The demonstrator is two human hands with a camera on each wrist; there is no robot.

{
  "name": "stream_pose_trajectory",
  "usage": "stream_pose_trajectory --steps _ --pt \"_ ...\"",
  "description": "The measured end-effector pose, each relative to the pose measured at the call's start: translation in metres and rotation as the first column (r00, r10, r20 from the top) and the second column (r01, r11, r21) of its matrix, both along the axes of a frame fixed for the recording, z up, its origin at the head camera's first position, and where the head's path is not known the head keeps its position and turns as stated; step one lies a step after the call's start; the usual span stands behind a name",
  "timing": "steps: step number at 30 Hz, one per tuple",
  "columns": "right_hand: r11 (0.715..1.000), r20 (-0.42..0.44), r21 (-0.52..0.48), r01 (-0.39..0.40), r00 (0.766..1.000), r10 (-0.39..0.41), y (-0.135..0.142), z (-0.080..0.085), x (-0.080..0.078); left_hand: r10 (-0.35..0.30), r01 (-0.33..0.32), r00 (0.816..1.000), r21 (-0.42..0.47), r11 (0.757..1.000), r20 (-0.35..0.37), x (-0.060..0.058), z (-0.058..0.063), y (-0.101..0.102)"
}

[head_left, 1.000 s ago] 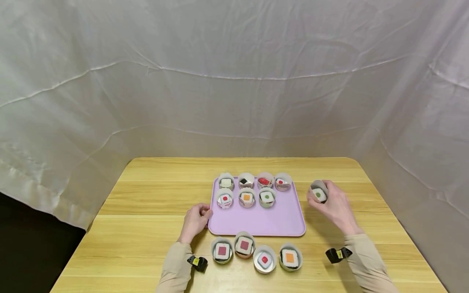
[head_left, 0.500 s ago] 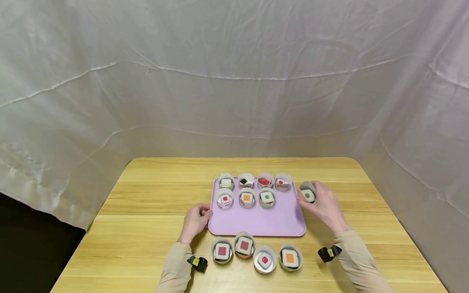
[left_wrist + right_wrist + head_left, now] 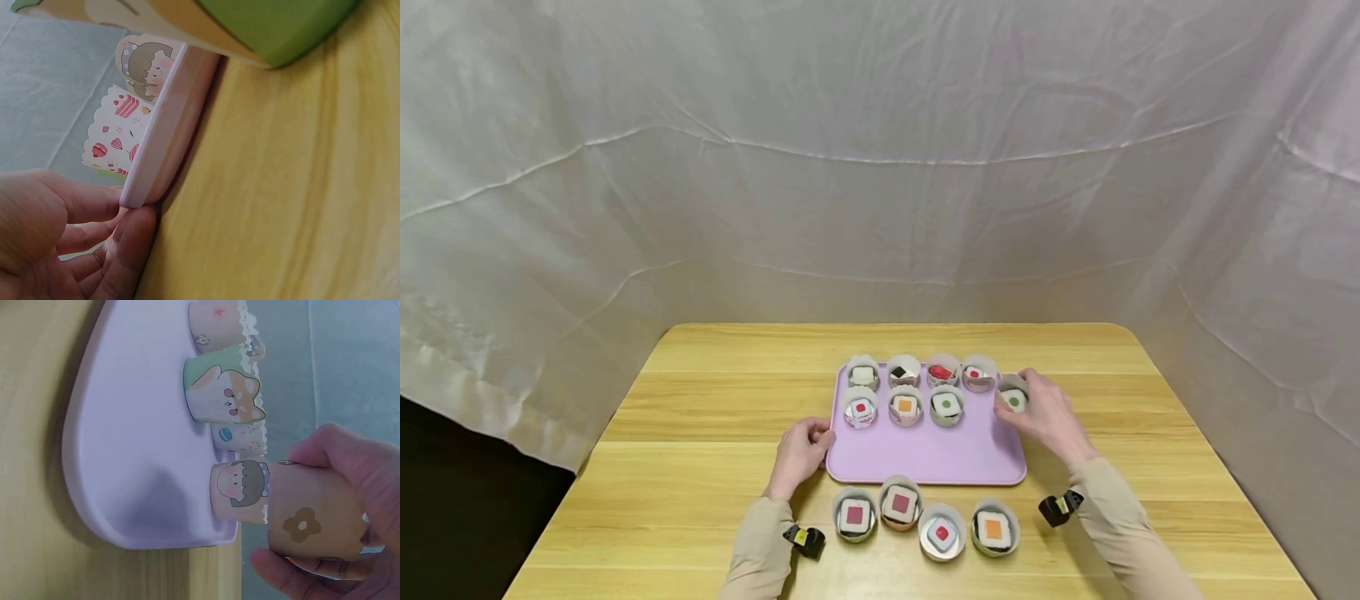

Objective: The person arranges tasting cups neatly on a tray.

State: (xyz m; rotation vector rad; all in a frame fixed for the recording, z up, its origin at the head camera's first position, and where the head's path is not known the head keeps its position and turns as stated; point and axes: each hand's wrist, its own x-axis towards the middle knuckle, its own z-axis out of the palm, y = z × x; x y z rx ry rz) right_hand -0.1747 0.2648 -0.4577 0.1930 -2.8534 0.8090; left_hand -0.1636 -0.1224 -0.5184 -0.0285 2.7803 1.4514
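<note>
My right hand grips a paper baking cup between thumb and fingers. In the right wrist view the cup is tan with a brown flower. Inside it sits a square white sushi piece with a green centre. The cup is held up over the right edge of the lilac tray. At the tray's left edge, my left hand pinches the rim, seen close in the left wrist view. Two rows of filled cups stand on the tray, among them one with a green-centred piece.
In front of the tray stand several more filled cups, such as one with an orange-centred piece and one with a red-centred piece. The wooden table is enclosed by pale cloth behind and at the sides.
My right hand has carried the cup leftward from beside the tray to over its right edge. The left hand stays at the rim, and the standing cups keep their places.
</note>
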Motion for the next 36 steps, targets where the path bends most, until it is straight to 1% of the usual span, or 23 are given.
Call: stream_pose_trajectory --steps 6,13,24,31,33,36 --pt "1.0 0.029 0.017 -0.002 1.0 0.002 -0.005 -0.003 -0.007 0.012 -0.012 1.0 -0.015 1.0 -0.003 -0.001 0.0 0.0" --pt "1.0 0.059 0.018 0.001 0.998 -0.002 -0.009 -0.005 -0.012 0.011 -0.011 1.0 -0.033 0.999 -0.012 -0.001 0.0 0.0" --pt "1.0 0.101 0.014 -0.012 0.995 0.01 -0.015 -0.01 -0.016 0.004 -0.004 1.0 -0.001 1.0 0.008 -0.001 -0.001 0.0" --pt "0.999 0.093 0.03 -0.037 0.995 0.034 -0.021 -0.013 -0.018 0.001 -0.002 1.0 0.011 1.0 0.015 0.0 -0.001 0.0" --pt "0.999 0.097 0.029 -0.035 0.995 0.032 -0.021 -0.014 -0.019 0.001 -0.001 1.0 0.013 1.0 0.017 0.0 -0.001 0.0" --pt "0.999 0.106 0.033 -0.008 0.994 0.005 -0.023 -0.016 -0.019 -0.001 0.001 1.0 0.016 1.0 0.015 0.0 -0.001 0.0"
